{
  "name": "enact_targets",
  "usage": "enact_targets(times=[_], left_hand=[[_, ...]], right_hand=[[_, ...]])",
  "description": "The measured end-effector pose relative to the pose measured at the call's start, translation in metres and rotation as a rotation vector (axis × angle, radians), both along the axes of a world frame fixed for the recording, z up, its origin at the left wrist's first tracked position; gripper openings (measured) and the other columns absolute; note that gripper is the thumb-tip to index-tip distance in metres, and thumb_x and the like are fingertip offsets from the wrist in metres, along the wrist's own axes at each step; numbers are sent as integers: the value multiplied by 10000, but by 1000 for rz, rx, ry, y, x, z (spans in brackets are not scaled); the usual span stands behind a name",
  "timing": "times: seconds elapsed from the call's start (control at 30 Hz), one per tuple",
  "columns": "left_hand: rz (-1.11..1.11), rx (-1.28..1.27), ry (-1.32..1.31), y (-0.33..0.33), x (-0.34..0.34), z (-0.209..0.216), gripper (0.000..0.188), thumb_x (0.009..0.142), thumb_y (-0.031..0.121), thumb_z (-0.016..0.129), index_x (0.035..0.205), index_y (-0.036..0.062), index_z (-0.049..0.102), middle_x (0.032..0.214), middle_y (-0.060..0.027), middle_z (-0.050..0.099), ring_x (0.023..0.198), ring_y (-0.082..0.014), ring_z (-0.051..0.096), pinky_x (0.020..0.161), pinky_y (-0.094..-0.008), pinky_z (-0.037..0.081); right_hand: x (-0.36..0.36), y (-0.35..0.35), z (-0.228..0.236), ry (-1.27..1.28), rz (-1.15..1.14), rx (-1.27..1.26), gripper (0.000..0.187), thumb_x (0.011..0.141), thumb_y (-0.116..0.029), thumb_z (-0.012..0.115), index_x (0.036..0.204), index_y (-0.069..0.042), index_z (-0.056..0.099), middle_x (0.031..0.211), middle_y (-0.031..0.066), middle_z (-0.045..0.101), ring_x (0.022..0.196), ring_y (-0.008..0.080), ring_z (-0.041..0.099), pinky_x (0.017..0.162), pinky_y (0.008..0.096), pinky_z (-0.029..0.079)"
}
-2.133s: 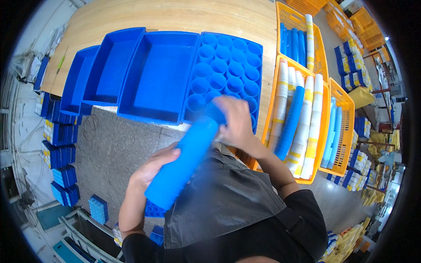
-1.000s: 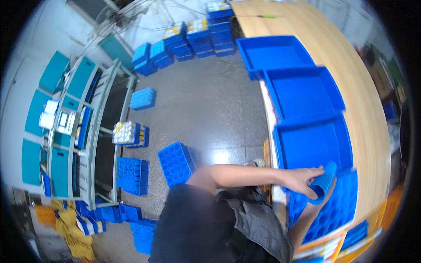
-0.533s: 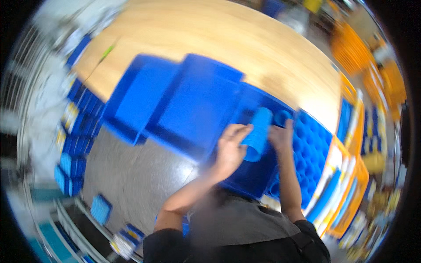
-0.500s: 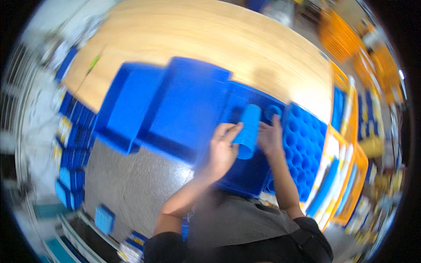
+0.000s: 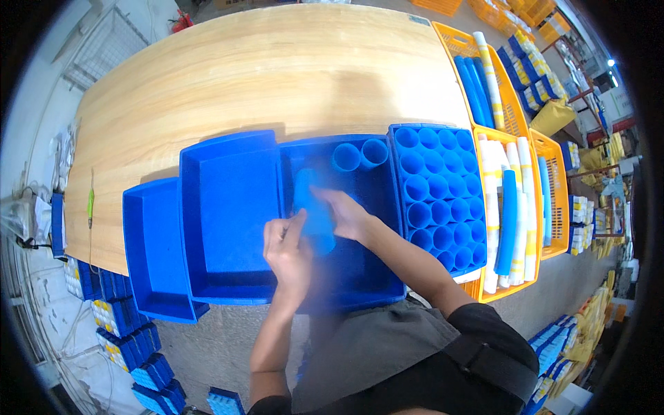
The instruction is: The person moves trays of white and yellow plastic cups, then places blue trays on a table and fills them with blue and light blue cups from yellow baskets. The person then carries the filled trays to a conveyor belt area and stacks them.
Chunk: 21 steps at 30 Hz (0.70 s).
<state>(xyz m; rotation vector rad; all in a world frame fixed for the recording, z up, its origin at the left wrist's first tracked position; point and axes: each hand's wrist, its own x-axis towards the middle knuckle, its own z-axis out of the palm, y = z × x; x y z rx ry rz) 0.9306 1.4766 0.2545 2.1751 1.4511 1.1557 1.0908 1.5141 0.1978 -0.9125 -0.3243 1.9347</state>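
In front of me a light blue plastic tube [image 5: 316, 216], smeared by motion, leans over the third blue tray [image 5: 373, 280]. My left hand [image 5: 287, 250] pinches its near left side. The fingers of my right hand [image 5: 347, 216] press against it from the right. Whether it is one piece or several nested cups cannot be told. Two open-mouthed blue tubes stand side by side at the back of the same tray, the left one [image 5: 346, 158] touching the right one [image 5: 374, 153]. Right of them, a blue tray [image 5: 395, 207] is packed with upright tubes in rows.
Two blue trays [image 5: 228, 207] stand to the left, overlapping at the table's near edge. A wooden table [image 5: 263, 76] stretches beyond. Orange crates [image 5: 532, 266] at right hold long blue and white rolls [image 5: 507, 221]. A green-handled tool [image 5: 90, 204] lies far left. Stacked blue boxes [image 5: 128, 325] line the left wall.
The view has swung, so the trays appear more level. The tube has dropped lower toward the left hand, and the right hand has come from near the standing tubes onto it.
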Motion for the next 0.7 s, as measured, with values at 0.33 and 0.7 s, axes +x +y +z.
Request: enact_targets(times=[0.33, 0.7], left_hand=[[-171, 162, -94, -8, 16, 11, 518, 566, -174, 663, 1004, 72, 791, 755, -54, 578, 688, -223, 569, 606, -312, 473], [36, -125, 172, 82, 8, -42, 328, 748, -98, 625, 1018, 25, 765, 1007, -208, 723, 966, -357, 707, 813, -419, 562]], right_hand=[[24, -48, -18, 121, -256, -179, 534, 974, -458, 609, 1320, -57, 546, 1261, 153, 619, 1161, 323, 585, 1021, 500, 462], [80, -104, -6, 414, -543, -262, 755, 1027, -435, 533, 1489, 108, 283, 1488, 340, 365, 1368, 453, 428, 1135, 523, 399]])
